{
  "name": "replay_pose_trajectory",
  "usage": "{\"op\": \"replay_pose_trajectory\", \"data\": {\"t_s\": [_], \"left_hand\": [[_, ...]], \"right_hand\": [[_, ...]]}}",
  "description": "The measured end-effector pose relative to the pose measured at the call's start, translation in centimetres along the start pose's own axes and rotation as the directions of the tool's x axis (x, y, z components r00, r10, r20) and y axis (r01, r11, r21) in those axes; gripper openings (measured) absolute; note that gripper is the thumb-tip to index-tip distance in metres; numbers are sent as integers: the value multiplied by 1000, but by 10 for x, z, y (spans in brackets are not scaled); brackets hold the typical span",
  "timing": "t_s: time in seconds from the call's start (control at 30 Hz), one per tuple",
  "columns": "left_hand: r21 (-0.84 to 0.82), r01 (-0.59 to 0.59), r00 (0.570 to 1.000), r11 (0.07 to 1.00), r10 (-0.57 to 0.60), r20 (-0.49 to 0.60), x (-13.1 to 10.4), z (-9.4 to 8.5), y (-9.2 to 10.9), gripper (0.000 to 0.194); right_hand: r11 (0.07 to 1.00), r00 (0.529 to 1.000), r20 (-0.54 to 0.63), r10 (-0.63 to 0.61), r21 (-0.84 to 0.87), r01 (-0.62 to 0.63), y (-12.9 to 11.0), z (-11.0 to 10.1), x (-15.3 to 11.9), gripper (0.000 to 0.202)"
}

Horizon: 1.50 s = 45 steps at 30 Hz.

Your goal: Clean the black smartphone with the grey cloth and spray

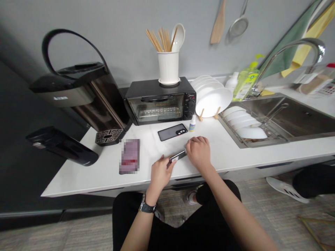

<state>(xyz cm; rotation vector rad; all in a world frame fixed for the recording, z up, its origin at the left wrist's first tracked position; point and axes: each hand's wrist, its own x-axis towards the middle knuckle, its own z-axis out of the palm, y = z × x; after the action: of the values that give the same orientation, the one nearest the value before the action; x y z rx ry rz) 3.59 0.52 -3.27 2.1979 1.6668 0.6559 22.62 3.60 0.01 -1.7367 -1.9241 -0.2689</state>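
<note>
A dark smartphone (178,156) with a shiny edge is held tilted just above the front of the white counter. My left hand (161,171) grips its left end between thumb and fingers. At the phone's right end, my right hand (198,151) is closed, with a bit of something greyish at its fingertips that I cannot make out. Behind the hands a phone case (172,132) with a black rim and camera cutouts lies flat. Beside it stands a small white bottle (192,124) with a blue and yellow label.
A blurred purple item (130,156) lies to the left, near a dark thermos (62,146) and a water dispenser (86,101). At the back sits a toaster oven (159,101) bearing a white utensil cup (168,66). White plates (213,101) and a sink (295,118) are to the right.
</note>
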Motion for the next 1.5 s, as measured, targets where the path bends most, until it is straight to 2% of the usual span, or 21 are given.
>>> {"op": "replay_pose_trajectory", "data": {"t_s": [0.07, 0.1, 0.17, 0.2, 0.27, 0.33, 0.4, 0.47, 0.57, 0.7, 0.73, 0.8, 0.93, 1.03, 1.1, 1.17, 1.23, 1.3, 1.33, 1.4, 1.5], "left_hand": [[27, 21, 1000, 999, -21, 22, 0, -1, 1, 15], [40, 32, 999, 999, -34, 28, 1, -2, 1, 16], [55, 46, 998, 997, -48, 31, 1, -3, 1, 18], [55, 43, 998, 998, -45, 33, 0, -3, 1, 18], [30, 22, 999, 999, -23, 36, 0, -3, 0, 15], [-11, -4, 1000, 1000, 4, 25, 0, -2, 0, 16], [-33, -11, 1000, 999, 11, 2, -1, 0, -1, 18], [-19, 0, 1000, 1000, 0, -13, -1, 1, -1, 19], [24, 15, 1000, 1000, -15, -3, 0, 2, 0, 17], [85, 48, 998, 995, -50, 28, 0, 0, -1, 18], [89, 47, 998, 995, -50, 31, 0, 0, -1, 18], [75, 25, 999, 997, -27, 35, -1, 1, -2, 17], [-15, -20, 1000, 1000, 20, 3, 0, 1, -2, 18], [-12, 13, 1000, 1000, -13, -14, 0, 1, -1, 18], [21, 28, 1000, 999, -28, 2, 1, 0, 0, 17], [58, 41, 999, 997, -42, 26, 1, -1, 1, 15], [91, 55, 997, 994, -59, 45, 1, -1, 1, 14], [102, 57, 997, 993, -63, 54, 0, -2, 0, 16], [102, 53, 996, 993, -59, 59, 0, -2, 0, 16], [78, 36, 997, 996, -41, 58, 0, -2, 0, 16], [14, 14, 1000, 1000, -15, 28, 1, -1, 1, 17]], "right_hand": [[975, 982, 13, -189, 119, 186, -24, 5, -12, 31], [936, 952, 12, -306, 185, 298, -33, 8, -18, 28], [849, 880, -4, -474, 261, 459, -38, 11, -25, 28], [835, 868, -16, -497, 264, 483, -33, 12, -26, 31], [888, 910, -9, -414, 216, 406, -14, 10, -22, 31], [965, 972, 33, -233, 129, 227, 9, 5, -11, 33], [996, 995, 64, -82, 48, 79, 22, -1, 1, 39], [1000, 998, 67, -9, -9, 10, 19, -4, 8, 42], [998, 997, 60, -57, 14, 56, -16, -4, 1, 39], [894, 927, 17, -376, 270, 357, -55, 4, -26, 28], [872, 912, -7, -411, 288, 395, -54, 5, -31, 30], [894, 926, -36, -376, 250, 373, -38, 6, -33, 31], [996, 999, -3, -50, 74, 50, 12, 0, -10, 37], [994, 994, 6, 106, -36, -106, 16, -5, 6, 39], [999, 999, 17, 48, -25, -48, -3, -4, 5, 37], [988, 990, 48, -134, 81, 130, -30, 0, -6, 32], [918, 936, 39, -351, 209, 336, -50, 5, -21, 26], [850, 881, -10, -473, 256, 460, -53, 9, -34, 27], [846, 876, -27, -481, 246, 472, -48, 10, -36, 30], [898, 916, -23, -401, 188, 398, -26, 8, -32, 29], [991, 991, 34, -133, 37, 131, 10, 1, -9, 34]]}}
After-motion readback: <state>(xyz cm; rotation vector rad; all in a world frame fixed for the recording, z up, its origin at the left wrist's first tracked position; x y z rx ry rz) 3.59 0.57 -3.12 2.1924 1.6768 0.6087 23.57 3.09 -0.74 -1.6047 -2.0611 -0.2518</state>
